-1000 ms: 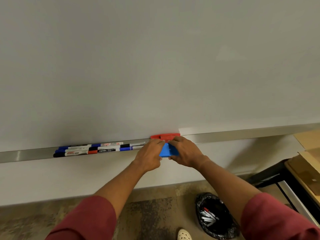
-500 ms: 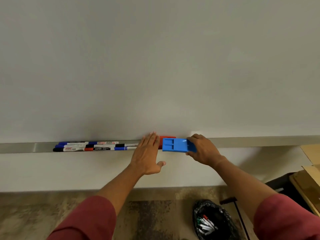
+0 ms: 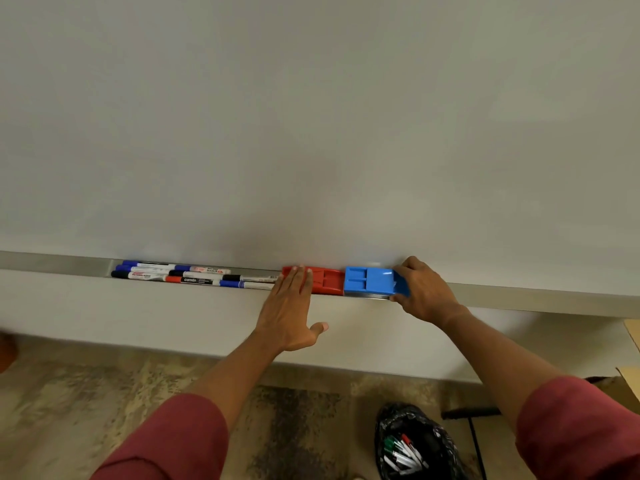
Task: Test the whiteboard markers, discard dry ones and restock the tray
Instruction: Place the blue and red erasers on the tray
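fingers [image 3: 401, 271] seemingly gripping blue eraser [image 3: 372, 280], tray [image 3: 502, 298]

Our left hand [image 3: 289, 311] flat, fingers straight, fingertips over the tray [image 3: 52, 263] edge, our right hand [image 3: 424, 294] further right, curled, arms outstretched

Blue eraser [image 3: 372, 280] now set in tray beside red eraser [image 3: 327, 279]; seemingly touching.

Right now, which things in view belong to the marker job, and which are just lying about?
Part of the job:
- markers lying in the tray
- whiteboard
- bin on the floor, holding markers

Lying about:
- red eraser, under the left hand
- blue eraser, in the right hand grip
- cardboard at the right edge
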A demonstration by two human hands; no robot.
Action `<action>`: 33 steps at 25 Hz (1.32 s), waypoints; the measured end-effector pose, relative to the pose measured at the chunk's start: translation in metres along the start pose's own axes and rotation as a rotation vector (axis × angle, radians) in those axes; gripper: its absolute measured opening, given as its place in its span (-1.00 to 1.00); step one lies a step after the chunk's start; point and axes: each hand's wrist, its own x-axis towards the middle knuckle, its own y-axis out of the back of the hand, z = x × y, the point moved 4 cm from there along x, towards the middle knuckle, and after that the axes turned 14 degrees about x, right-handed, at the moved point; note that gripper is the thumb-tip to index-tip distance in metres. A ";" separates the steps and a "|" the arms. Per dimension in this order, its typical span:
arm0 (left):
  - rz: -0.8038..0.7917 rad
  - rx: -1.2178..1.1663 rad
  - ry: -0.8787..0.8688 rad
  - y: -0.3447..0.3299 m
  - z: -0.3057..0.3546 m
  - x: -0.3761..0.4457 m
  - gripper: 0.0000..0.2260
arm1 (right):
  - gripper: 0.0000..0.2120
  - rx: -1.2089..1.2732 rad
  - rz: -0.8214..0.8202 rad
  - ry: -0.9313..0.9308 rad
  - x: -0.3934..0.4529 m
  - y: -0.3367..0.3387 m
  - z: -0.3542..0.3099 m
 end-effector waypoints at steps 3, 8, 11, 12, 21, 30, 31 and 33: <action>-0.009 0.000 0.017 -0.001 0.004 0.000 -0.07 | -0.49 -0.008 -0.016 -0.004 0.003 -0.004 0.007; -0.045 0.005 0.033 -0.005 0.004 -0.002 -0.07 | -0.51 -0.019 -0.020 -0.023 0.004 -0.010 0.019; -0.051 -0.003 0.044 -0.007 0.004 -0.003 -0.07 | -0.52 -0.025 -0.022 -0.023 0.008 -0.013 0.022; -0.051 -0.006 0.045 -0.007 0.004 -0.003 -0.07 | -0.53 -0.020 -0.023 -0.021 0.009 -0.015 0.022; -0.073 -0.007 0.053 -0.011 -0.001 -0.004 -0.08 | -0.51 0.011 -0.020 -0.033 0.014 -0.028 0.019; -0.065 -0.007 0.035 -0.011 -0.004 -0.001 -0.09 | -0.53 -0.011 -0.003 -0.057 0.012 -0.036 0.021; -0.071 -0.007 0.032 -0.011 -0.005 -0.001 -0.09 | -0.54 -0.009 -0.003 -0.058 0.012 -0.037 0.021; -0.070 -0.010 0.031 -0.013 -0.007 -0.001 -0.09 | -0.56 -0.015 -0.016 -0.060 0.011 -0.040 0.019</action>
